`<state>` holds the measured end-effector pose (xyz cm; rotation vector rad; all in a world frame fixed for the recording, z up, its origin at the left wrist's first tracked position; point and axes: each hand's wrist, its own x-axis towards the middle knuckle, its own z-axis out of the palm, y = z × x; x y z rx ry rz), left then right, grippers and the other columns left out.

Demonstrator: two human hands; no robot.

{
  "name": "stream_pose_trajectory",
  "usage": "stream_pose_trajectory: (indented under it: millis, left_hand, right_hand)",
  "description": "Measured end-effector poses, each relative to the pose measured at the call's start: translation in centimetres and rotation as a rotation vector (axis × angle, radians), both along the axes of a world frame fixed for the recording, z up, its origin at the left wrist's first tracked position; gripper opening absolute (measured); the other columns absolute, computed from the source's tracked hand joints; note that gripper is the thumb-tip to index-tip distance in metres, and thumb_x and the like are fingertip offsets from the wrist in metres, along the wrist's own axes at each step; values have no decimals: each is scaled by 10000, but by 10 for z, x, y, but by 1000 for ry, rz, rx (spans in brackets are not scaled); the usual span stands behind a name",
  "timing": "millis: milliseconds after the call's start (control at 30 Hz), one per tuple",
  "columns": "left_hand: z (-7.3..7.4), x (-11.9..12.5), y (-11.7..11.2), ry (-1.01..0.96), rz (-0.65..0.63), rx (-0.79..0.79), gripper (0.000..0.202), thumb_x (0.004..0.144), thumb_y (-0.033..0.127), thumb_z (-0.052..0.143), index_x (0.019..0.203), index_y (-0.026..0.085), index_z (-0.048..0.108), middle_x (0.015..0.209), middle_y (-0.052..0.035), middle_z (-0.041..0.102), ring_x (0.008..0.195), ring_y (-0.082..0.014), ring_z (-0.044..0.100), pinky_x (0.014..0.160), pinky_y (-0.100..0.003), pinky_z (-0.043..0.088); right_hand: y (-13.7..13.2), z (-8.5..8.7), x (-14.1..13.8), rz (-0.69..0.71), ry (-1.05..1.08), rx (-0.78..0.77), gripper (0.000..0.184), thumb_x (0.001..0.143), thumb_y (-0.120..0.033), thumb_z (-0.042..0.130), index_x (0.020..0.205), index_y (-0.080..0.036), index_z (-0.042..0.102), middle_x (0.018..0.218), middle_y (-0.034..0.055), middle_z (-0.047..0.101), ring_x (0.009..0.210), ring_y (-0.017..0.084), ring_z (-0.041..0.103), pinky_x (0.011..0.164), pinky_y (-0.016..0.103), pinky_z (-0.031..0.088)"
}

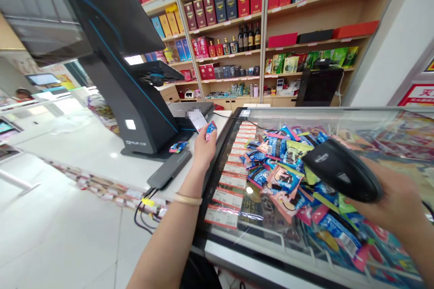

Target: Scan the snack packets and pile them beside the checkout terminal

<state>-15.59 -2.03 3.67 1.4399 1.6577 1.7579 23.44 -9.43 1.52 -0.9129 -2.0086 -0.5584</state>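
My right hand (395,192) is wrapped round a black barcode scanner (344,171), above a heap of small snack packets (285,178) in blue, pink and green wrappers. The heap lies on a glass-topped display case (247,221). My left hand (204,144) reaches over the counter's edge with its fingers closed on a small blue packet (210,129). Just beyond those fingers is a white slip or screen (197,119), partly blurred; whether the hand touches it I cannot tell. Another blue packet (178,146) rests by the base of the checkout terminal (135,131).
A grey oblong device (169,169) with cables lies at the counter's near edge. Behind the terminal's base sits a low dark box (190,108). Price labels (230,180) line the case's left side. Shelves (230,22) of boxed goods and bottles stand at the back.
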Motion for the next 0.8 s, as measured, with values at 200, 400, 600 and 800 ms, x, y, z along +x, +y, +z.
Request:
stream_pose_trajectory:
  millis: [200, 400, 600, 800]
  left_hand:
    - [11, -83, 1, 803, 424, -499, 484, 931, 326, 484, 1365, 141, 589, 1257, -228, 631, 1178, -368, 583, 992, -465, 441]
    - [7, -109, -3, 969, 530, -676, 454, 910, 316, 506, 1300, 111, 616, 1251, -281, 609, 1197, -435, 550, 951, -505, 427]
    - [8, -102, -2, 966, 608, -575, 591, 884, 426, 586, 1386, 119, 536, 1325, -288, 550, 1235, -448, 521, 997, -541, 395]
    - [11, -34, 3, 729, 312, -169, 586, 850, 360, 647, 1386, 145, 544, 1340, -214, 555, 1263, -354, 536, 1075, -491, 414]
  right_hand:
    - [-2, -4, 2, -6, 24, -46, 249, 840, -297, 601, 1084, -250, 579, 822, 80, 708, 700, 258, 695, 628, 339, 510]
    - [0, 0, 0, 23, 72, -32, 245, 832, -269, 606, 1076, -249, 595, 866, 91, 719, 742, 272, 701, 643, 347, 517]
    - [2, 6, 1, -35, 32, -6, 289, 837, -236, 618, 1122, -234, 570, 866, 106, 737, 741, 281, 720, 614, 334, 514]
    - [5, 10, 0, -75, 17, 47, 208, 817, -225, 640, 1010, -236, 563, 767, 72, 709, 641, 247, 690, 557, 313, 493]
